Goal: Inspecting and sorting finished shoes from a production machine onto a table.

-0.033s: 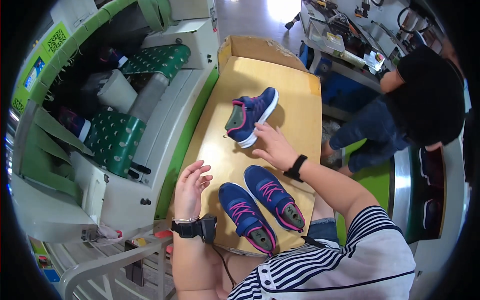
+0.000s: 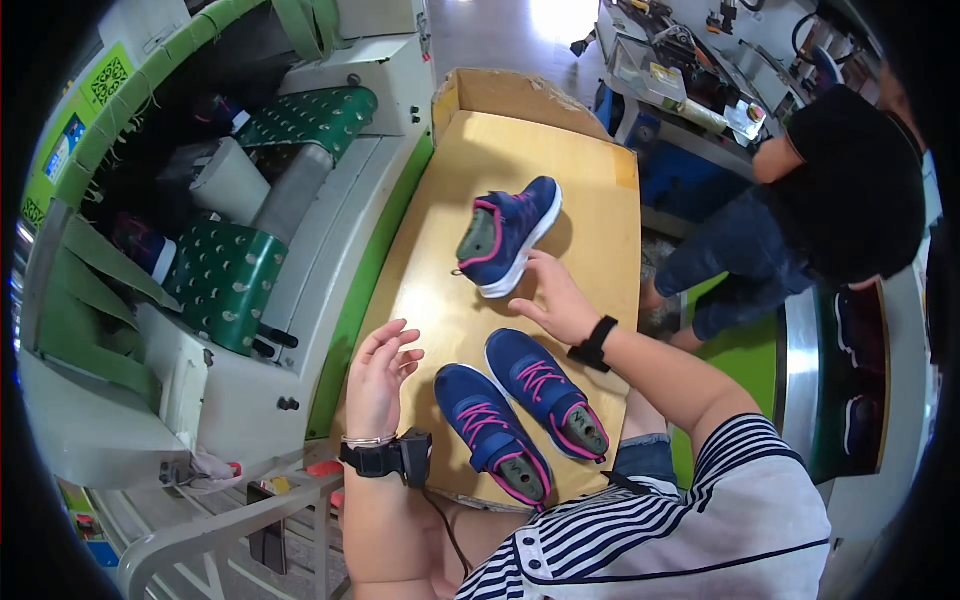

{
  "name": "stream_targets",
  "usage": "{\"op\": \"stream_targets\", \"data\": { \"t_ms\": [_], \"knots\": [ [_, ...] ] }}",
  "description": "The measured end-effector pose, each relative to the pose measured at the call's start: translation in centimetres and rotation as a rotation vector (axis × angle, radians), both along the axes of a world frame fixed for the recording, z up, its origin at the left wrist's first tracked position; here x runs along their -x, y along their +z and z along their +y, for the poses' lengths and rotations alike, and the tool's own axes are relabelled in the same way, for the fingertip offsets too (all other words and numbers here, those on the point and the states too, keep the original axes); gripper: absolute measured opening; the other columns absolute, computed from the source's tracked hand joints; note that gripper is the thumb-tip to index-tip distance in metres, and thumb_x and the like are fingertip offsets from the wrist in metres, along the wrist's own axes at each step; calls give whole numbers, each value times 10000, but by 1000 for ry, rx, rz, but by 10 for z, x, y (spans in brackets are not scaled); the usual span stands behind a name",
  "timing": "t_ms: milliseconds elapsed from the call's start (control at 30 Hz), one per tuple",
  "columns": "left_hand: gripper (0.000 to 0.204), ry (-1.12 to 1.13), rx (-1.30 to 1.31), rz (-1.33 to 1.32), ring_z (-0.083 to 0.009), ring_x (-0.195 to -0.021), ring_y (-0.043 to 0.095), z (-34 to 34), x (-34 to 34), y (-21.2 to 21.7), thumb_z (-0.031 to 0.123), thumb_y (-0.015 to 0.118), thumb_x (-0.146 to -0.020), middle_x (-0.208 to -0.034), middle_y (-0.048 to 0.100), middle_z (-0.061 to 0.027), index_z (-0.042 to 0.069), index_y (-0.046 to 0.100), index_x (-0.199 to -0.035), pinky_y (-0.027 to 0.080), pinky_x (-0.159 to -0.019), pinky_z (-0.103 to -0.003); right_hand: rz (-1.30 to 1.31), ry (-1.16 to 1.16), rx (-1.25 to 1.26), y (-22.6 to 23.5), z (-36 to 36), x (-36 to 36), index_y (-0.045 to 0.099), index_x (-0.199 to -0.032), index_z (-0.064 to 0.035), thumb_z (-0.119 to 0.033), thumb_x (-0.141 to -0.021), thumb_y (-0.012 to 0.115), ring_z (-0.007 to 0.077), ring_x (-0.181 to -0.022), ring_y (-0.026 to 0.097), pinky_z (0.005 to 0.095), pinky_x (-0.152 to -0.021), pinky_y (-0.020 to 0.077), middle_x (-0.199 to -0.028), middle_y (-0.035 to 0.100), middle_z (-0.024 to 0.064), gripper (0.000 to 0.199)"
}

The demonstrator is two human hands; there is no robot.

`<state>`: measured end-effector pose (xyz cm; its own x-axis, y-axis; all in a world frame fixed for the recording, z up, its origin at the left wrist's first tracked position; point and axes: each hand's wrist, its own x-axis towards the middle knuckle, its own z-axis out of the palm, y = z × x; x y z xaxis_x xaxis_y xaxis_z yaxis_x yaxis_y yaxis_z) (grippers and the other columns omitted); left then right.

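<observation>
A navy sneaker with pink trim and a white sole sits on the wooden tabletop, toe pointing away to the right. My right hand, thumb and fingers apart, is just to the near right of it. Its fingertips are right at the white sole; whether they touch I cannot tell. Closer to me, two matching sneakers, the left one and the right one, stand side by side with toes away from me. My left hand hovers empty left of this pair, its fingers loosely curled and apart.
On the left, a machine has a green dotted conveyor belt with shoes inside its opening. A cardboard edge rises behind the tabletop. To the right stands a co-worker beside a cluttered bench. Below left is a metal rail.
My right hand has drawn back slightly from the far sneaker, which has shifted a little to the right. My left hand and the near pair stay about where they were.
</observation>
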<state>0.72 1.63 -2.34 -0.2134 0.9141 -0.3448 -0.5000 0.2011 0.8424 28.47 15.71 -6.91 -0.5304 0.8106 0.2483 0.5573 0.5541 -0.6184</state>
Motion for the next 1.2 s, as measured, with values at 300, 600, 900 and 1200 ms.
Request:
{"op": "stream_targets", "data": {
  "t_ms": [300, 600, 900, 1200],
  "knots": [
    [285, -98, -54, 31, -222, -937, 643, 1, -14, -3, 141, 537, -985, -1129, 657, -129, 16, 573, -1239, 504, -835, -332, 648, -562, 636, -2, 31, 35, 117, -1499, 6, -235, -683, 845, 304, -1278, 479, 409, -1048, 431, -1387, 452, 221, 1119],
    [988, -369, -286, -362, -333, -1361, 429, -12, -47, 27, 771, 417, -861, -1524, 366, -175, 105, 188, -1553, 421, -1029, -614, 1009, 106, 965, 115, -59, 36, 23, -1551, -89, -98, -822, 751, 301, -1230, 532, 439, -1034, 445, -1356, 479, 218, 1030],
    [919, 53, -646, -365, -479, -1396, 308, -4, 16, 53, 642, 569, -871, -1585, 223, -214, 129, 220, -1550, 402, -1099, -575, -104, 69, 435, 84, -160, -55, 142, -1545, -2, -281, -828, 772, 326, -1453, 270, 402, -1183, 213, -1524, 323, 222, 994],
    [720, 210, -789, -343, -457, -1379, 358, -3, 17, 54, 471, 506, -985, -1542, 317, -206, 70, 253, -1527, 412, -1100, -558, 821, -233, 901, 66, -117, -86, 438, -1429, -49, -81, -879, 659, 226, -1231, 522, 330, -1058, 403, -1352, 527, 152, 594]
  ]
}}
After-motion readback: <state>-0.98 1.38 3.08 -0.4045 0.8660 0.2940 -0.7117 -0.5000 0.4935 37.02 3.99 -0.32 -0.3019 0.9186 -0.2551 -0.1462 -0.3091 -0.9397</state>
